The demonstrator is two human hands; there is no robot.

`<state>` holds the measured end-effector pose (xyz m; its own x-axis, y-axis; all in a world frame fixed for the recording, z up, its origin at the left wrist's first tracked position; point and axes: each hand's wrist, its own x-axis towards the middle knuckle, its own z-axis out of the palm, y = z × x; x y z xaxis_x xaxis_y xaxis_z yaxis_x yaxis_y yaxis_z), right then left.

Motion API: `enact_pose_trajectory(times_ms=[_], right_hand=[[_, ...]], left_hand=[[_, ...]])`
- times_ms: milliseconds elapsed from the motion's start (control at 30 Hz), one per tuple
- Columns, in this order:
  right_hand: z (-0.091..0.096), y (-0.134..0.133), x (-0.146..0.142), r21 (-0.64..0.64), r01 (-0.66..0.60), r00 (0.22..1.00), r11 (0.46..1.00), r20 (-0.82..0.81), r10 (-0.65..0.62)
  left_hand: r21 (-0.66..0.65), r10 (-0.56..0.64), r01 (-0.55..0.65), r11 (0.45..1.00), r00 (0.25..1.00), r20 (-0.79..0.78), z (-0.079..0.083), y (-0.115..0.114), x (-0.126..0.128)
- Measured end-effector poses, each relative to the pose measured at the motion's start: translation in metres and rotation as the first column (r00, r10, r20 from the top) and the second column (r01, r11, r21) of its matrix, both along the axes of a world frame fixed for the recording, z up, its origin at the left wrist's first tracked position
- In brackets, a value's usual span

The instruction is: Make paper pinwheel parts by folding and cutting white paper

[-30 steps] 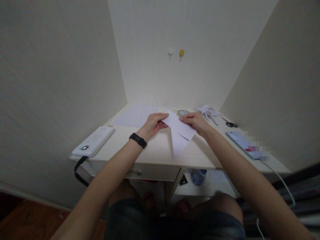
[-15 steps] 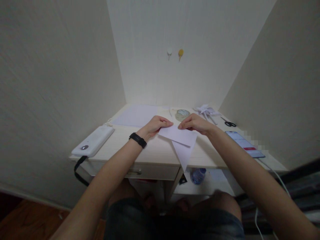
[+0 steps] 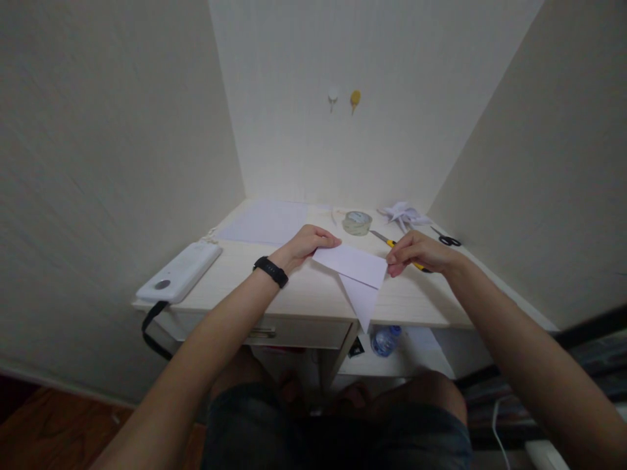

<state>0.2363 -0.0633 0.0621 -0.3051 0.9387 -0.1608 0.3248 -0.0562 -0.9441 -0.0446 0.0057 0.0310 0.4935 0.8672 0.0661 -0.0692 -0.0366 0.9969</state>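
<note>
A: Start at the left hand (image 3: 308,243). Closed or loose?

B: Closed. Thumb and fingers pinch the upper-left corner of a creased sheet of thin white paper (image 3: 349,264).

A: And the right hand (image 3: 416,252)?

B: Thumb and fingertips are bunched close together at the sheet's right corner. I can't tell whether they grip it or just touch it.

A: How does the sheet lie?

B: Between the two hands, near the front of the pale wooden surface (image 3: 304,297). Its folded band is the long axis, slanting a little down from the left hand towards the right one. A triangular point hangs below it, towards the person. Neither hand is clearly nearer; each is at one end.

A: Further out?

B: A yellow-and-black utility knife (image 3: 390,242) runs behind the right hand, then a clear roll of tape (image 3: 357,223), a folded white paper pinwheel shape (image 3: 401,214) and black-handled scissors (image 3: 449,241).

A: What differs from half a second ago?

B: The right hand was on the top edge, close to the left; it has slid out to the corner, uncovering the knife. The left hand has hardly moved. The lit phone on the right no longer shows.
</note>
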Motion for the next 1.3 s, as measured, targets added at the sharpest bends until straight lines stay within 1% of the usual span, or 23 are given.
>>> enact_pose_trajectory(times_ms=[100, 167, 233, 267, 300, 333, 433, 500, 567, 700, 800, 867, 967, 1033, 1133, 1233, 1300], right_hand=[[0.001, -0.001, 0.013, -0.002, 0.063, 0.998, 0.998, 0.007, -0.063], [0.000, -0.002, 0.014, 0.055, 0.144, 0.989, 0.988, -0.042, -0.142], [-0.005, -0.001, 0.006, 0.123, 0.215, 0.969, 0.969, -0.150, -0.196], [-0.009, -0.001, -0.001, 0.140, 0.221, 0.961, 0.965, -0.200, -0.191], [-0.013, -0.001, -0.010, 0.149, 0.202, 0.962, 0.968, -0.214, -0.168], [-0.018, -0.001, -0.018, 0.153, 0.189, 0.966, 0.970, -0.207, -0.155], [-0.029, 0.001, -0.038, 0.191, 0.250, 0.964, 0.949, -0.137, -0.226], [-0.031, 0.003, -0.043, 0.225, 0.273, 0.961, 0.935, -0.103, -0.256], [-0.028, 0.004, -0.043, 0.242, 0.271, 0.962, 0.932, -0.101, -0.254], [-0.021, 0.002, -0.046, 0.229, 0.259, 0.963, 0.938, -0.133, -0.234], [-0.019, 0.000, -0.050, 0.201, 0.248, 0.964, 0.948, -0.145, -0.221], [-0.018, -0.002, -0.053, 0.171, 0.269, 0.954, 0.948, -0.179, -0.239], [-0.014, -0.005, -0.052, 0.108, 0.336, 0.922, 0.936, -0.243, -0.303], [-0.010, -0.007, -0.048, 0.081, 0.367, 0.909, 0.927, -0.243, -0.338], [-0.005, -0.009, -0.036, 0.084, 0.401, 0.902, 0.912, -0.208, -0.378], [-0.005, -0.010, -0.021, 0.070, 0.446, 0.883, 0.892, -0.202, -0.425], [-0.006, -0.010, -0.009, 0.058, 0.482, 0.859, 0.874, -0.225, -0.459]], left_hand=[[0.007, 0.026, -0.026, 1.000, 0.999, 0.019, -0.001, 0.003, -0.003], [0.012, 0.021, -0.021, 1.000, 0.999, 0.041, -0.002, 0.004, -0.003], [0.028, 0.006, -0.008, 1.000, 0.998, 0.060, -0.004, 0.004, -0.002], [0.043, 0.003, -0.006, 0.999, 0.998, 0.066, -0.004, 0.004, -0.001], [0.060, 0.001, -0.005, 0.998, 0.998, 0.067, -0.005, 0.004, 0.000], [0.076, 0.000, -0.005, 0.997, 0.998, 0.066, -0.005, 0.003, 0.001], [0.094, -0.034, 0.029, 0.995, 0.998, 0.047, -0.006, 0.003, 0.000], [0.109, -0.073, 0.071, 0.992, 0.997, 0.011, -0.005, 0.003, -0.001], [0.141, -0.114, 0.119, 0.983, 0.993, -0.044, -0.004, 0.003, -0.003], [0.161, -0.208, 0.226, 0.961, 0.971, -0.121, -0.003, -0.004, 0.000], [0.165, -0.239, 0.263, 0.951, 0.959, -0.152, -0.002, -0.009, 0.002], [0.178, -0.246, 0.272, 0.946, 0.957, -0.154, 0.000, -0.010, 0.002], [0.215, -0.254, 0.283, 0.935, 0.955, -0.153, 0.002, -0.010, 0.000], [0.238, -0.248, 0.280, 0.930, 0.956, -0.157, 0.004, -0.010, -0.001], [0.237, -0.252, 0.285, 0.929, 0.954, -0.161, 0.005, -0.009, -0.002], [0.222, -0.281, 0.315, 0.923, 0.944, -0.171, 0.005, -0.009, -0.003], [0.218, -0.313, 0.349, 0.911, 0.932, -0.184, 0.005, -0.008, -0.005]])
